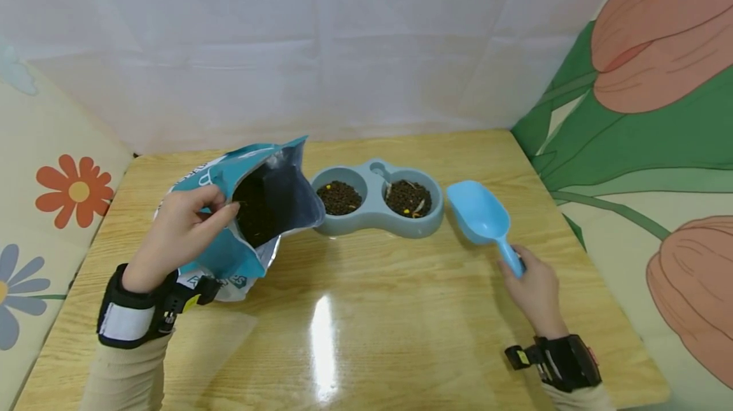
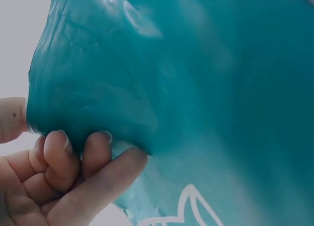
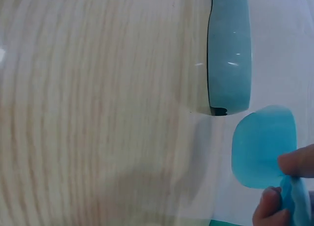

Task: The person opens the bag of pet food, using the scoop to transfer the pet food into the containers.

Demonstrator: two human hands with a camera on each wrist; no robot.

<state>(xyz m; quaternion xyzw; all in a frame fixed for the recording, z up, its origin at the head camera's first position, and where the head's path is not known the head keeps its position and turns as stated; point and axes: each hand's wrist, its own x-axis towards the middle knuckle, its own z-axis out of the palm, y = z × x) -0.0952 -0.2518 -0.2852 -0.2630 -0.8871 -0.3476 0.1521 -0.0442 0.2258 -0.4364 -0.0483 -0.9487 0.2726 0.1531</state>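
Note:
My left hand [image 1: 186, 223] pinches the near rim of a teal foil bag [image 1: 231, 258], thumb on one side and curled fingers on the other. The bag's mouth gapes to the right, showing a silvery lining and dark contents inside. In the left wrist view, the teal bag wall [image 2: 196, 88] fills most of the frame beside the fingers [image 2: 98, 186]. My right hand [image 1: 535, 287] grips the handle of a light blue scoop [image 1: 481, 210], whose bowl points up and left and looks empty. In the right wrist view the scoop [image 3: 262, 147] is close to the pet bowl's end.
A grey-blue double pet bowl [image 1: 375, 217] stands mid-table between bag and scoop. Brown pellets [image 1: 339, 198] with a few yellow bits lie in both hollows. The wooden table [image 1: 389, 328] meets a white sheet [image 1: 321, 48] at the back, with flower-printed panels at both sides.

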